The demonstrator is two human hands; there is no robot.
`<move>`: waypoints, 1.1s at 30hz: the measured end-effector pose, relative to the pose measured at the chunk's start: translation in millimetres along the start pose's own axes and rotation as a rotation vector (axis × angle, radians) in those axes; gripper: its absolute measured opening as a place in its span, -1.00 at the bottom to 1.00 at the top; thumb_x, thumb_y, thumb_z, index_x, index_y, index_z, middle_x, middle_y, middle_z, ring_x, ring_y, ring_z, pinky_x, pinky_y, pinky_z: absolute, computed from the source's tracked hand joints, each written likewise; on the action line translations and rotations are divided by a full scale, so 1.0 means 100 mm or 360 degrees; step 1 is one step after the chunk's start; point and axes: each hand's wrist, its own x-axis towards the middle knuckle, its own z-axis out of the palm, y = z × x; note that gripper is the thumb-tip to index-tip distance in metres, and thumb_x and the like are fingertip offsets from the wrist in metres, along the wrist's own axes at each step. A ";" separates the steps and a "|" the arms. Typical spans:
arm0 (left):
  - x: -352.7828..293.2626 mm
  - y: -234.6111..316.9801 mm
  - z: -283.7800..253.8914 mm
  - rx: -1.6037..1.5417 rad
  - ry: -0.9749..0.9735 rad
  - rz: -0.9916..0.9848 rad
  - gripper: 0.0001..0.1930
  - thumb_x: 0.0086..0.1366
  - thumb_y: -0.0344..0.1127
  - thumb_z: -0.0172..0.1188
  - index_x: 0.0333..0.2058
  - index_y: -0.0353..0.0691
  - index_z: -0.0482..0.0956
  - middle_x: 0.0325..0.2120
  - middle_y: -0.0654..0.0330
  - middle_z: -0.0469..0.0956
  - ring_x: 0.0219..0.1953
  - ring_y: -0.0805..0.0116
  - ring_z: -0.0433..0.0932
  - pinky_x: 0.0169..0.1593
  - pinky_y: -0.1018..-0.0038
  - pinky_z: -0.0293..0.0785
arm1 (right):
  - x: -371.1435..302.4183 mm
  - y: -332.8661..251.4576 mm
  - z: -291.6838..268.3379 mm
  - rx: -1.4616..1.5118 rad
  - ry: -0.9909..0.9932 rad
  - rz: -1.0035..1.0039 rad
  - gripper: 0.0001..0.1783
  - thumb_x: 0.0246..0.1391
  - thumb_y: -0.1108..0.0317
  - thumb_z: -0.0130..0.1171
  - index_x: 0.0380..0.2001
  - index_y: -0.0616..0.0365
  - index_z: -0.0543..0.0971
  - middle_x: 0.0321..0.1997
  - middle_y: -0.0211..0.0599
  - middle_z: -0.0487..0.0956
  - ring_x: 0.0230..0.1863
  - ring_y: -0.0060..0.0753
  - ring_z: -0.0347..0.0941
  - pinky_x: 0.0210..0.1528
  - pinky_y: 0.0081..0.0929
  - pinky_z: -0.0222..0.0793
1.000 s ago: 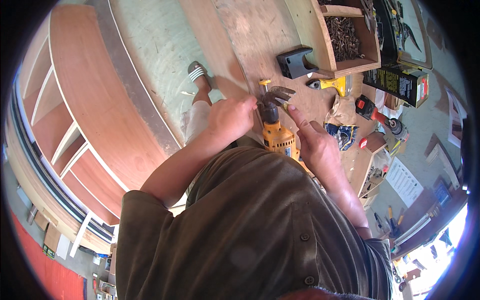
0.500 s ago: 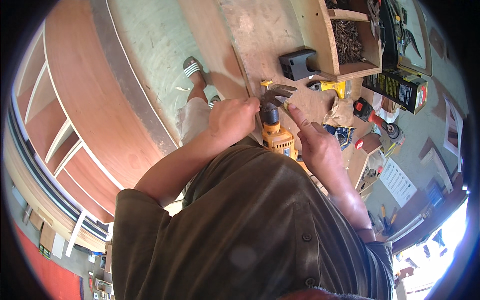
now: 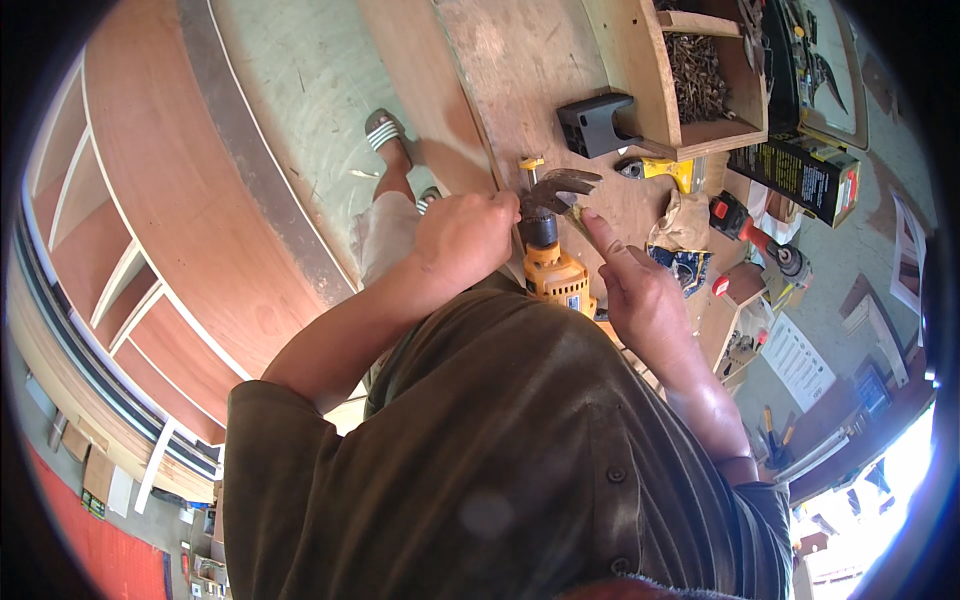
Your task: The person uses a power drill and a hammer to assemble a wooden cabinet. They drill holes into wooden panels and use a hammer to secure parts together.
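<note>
Fingers wrapped round its handle, my right hand (image 3: 645,300) grips a claw hammer (image 3: 566,184), the index finger stretched along the handle. The hammer's dark metal head is over the bench edge, close to the fingertips of my left hand (image 3: 462,238). That left hand is closed in a pinch; whatever is between the fingers is hidden. Just below the hammer head lies a yellow-orange power tool (image 3: 556,276) with a black collar, partly covered by my shirt. A small yellow-topped piece (image 3: 532,163) shows behind the hammer.
On the wooden bench (image 3: 510,60) are a black bracket-like block (image 3: 594,126), a nail box (image 3: 697,75) and a yellow tool (image 3: 668,172). A cordless drill (image 3: 755,232) lies farther right. A person's sandalled foot (image 3: 384,130) is beyond my left arm; a curved wooden panel (image 3: 170,130) stands left.
The hammer head has shifted and turned slightly to the right over the power tool. My left hand stays almost still.
</note>
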 end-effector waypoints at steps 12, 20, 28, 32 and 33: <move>0.03 0.04 -0.06 0.0088 -0.0082 -0.0023 -0.83 0.36 -0.28 0.14 -0.33 -0.24 0.59 -0.44 -0.04 0.67 -0.36 -0.06 0.68 -0.28 0.04 0.55 | 0.00 -0.07 -0.18 0.0122 0.0045 0.0022 -0.28 0.11 0.69 0.09 0.36 0.03 0.42 -0.23 0.03 0.65 -0.21 0.01 0.65 -0.11 -0.18 0.52; 0.06 -0.02 0.01 0.0086 0.0018 0.0066 -0.84 0.34 -0.28 0.16 -0.35 -0.23 0.59 -0.49 -0.01 0.65 -0.39 -0.03 0.68 -0.31 0.07 0.55 | -0.07 0.00 -0.21 0.0221 0.0259 0.0032 -0.25 0.11 0.69 0.11 0.38 -0.08 0.40 -0.05 0.10 0.64 -0.09 0.03 0.64 -0.02 -0.20 0.52; 0.00 -0.01 -0.01 0.0017 -0.0028 0.0010 -0.84 0.35 -0.27 0.16 -0.33 -0.23 0.58 -0.47 -0.02 0.66 -0.38 -0.02 0.68 -0.31 0.07 0.54 | 0.09 0.03 -0.01 0.0032 0.0094 -0.0026 -0.23 0.10 0.60 0.17 0.38 -0.20 0.39 -0.39 -0.07 0.57 -0.41 0.07 0.56 -0.34 -0.06 0.47; 0.02 0.00 0.00 0.0071 -0.0084 -0.0025 -0.82 0.37 -0.25 0.13 -0.26 -0.24 0.60 -0.44 -0.02 0.67 -0.36 -0.04 0.68 -0.29 0.05 0.54 | -0.01 -0.01 -0.19 0.0103 0.0265 -0.0060 -0.21 0.07 0.65 0.16 0.38 -0.16 0.40 -0.39 -0.06 0.57 -0.40 0.06 0.58 -0.34 -0.09 0.48; 0.02 0.00 -0.01 0.0076 -0.0099 -0.0032 -0.81 0.38 -0.24 0.12 -0.24 -0.24 0.60 -0.43 -0.02 0.67 -0.35 -0.04 0.68 -0.28 0.04 0.54 | -0.02 -0.02 -0.22 0.0088 0.0230 -0.0049 -0.20 0.06 0.67 0.16 0.38 -0.14 0.40 -0.38 -0.06 0.58 -0.40 0.06 0.58 -0.34 -0.10 0.47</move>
